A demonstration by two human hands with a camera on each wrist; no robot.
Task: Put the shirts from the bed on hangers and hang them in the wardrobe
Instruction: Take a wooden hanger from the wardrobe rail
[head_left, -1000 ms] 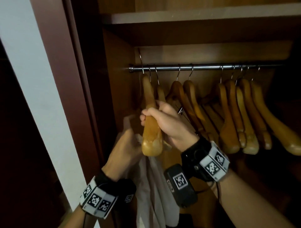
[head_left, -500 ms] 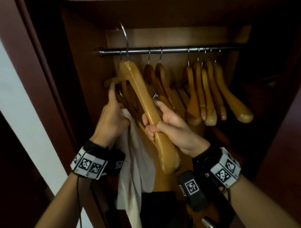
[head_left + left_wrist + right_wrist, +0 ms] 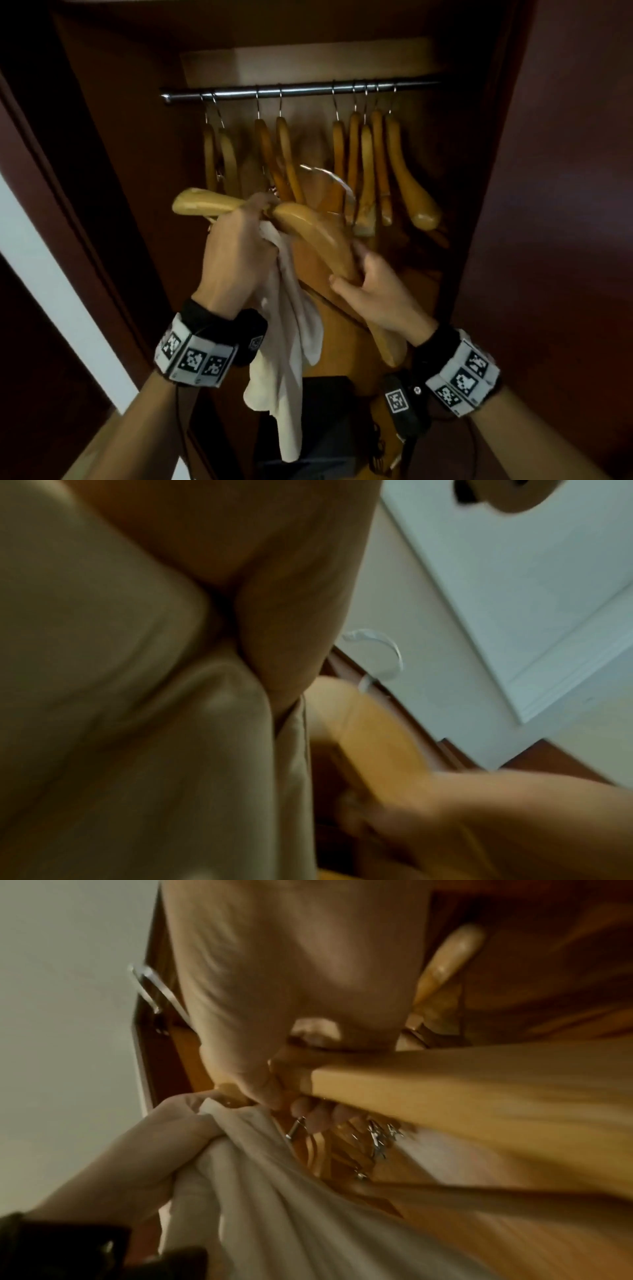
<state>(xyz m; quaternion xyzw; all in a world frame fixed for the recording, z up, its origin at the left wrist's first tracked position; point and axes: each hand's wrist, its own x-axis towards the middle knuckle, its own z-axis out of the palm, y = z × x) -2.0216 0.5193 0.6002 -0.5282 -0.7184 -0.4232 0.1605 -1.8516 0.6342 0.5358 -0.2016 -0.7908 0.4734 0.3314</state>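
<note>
In the head view, a wooden hanger (image 3: 315, 233) is off the rail and lies tilted in front of the open wardrobe, its metal hook (image 3: 329, 178) blurred. My right hand (image 3: 356, 284) grips its lower right arm. My left hand (image 3: 239, 246) grips a white shirt (image 3: 291, 325) bunched against the hanger's middle; the shirt hangs down between my wrists. The right wrist view shows the hanger (image 3: 445, 1096) under my fingers and the left hand (image 3: 137, 1164) clutching the shirt (image 3: 291, 1204). Cloth (image 3: 137, 723) fills the left wrist view, with the hanger (image 3: 377, 737) beside it.
A steel rail (image 3: 301, 90) crosses the wardrobe and carries several bare wooden hangers (image 3: 370, 171), with a gap at its middle. A black box (image 3: 322, 411) sits low in the wardrobe. Dark red wardrobe walls (image 3: 548, 240) stand on both sides, with a white wall strip (image 3: 51, 291) at left.
My right hand lifted the hanger off the rail's left end and brought it down and toward me, turned flatter. My left hand rose with the shirt up to the hanger's middle.
</note>
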